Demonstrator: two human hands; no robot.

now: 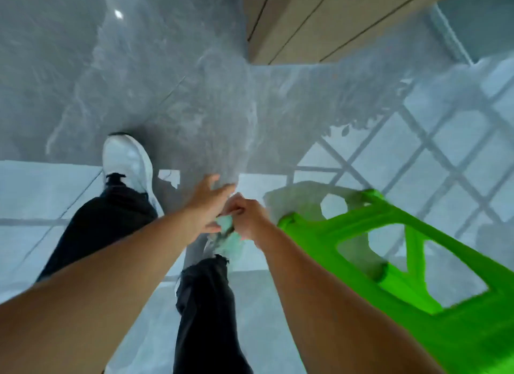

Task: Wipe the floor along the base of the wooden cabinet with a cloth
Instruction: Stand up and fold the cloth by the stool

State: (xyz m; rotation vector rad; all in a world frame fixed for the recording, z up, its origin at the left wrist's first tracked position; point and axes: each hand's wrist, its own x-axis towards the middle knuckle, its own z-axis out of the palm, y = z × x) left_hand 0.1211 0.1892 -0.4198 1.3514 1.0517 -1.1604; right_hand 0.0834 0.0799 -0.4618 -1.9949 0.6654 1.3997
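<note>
Cloth (229,229): bunched, clamped in my right hand (247,216) for wiping; left hand (207,204) fingers apart, steadying it; cabinet (319,23) ahead.

Open floor (172,75) runs across the upper left and centre of the frame — you can reach the cabinet (319,23) base at upper centre straight ahead with nothing in the lane. Right side is blocked: green plastic stool (417,262) fills the lower right, its near corner just beside your right hand (247,215). Left lane is narrowed by your own white shoe (126,162) and dark trouser legs (105,226) at centre left — pass between them and the stool.
</note>
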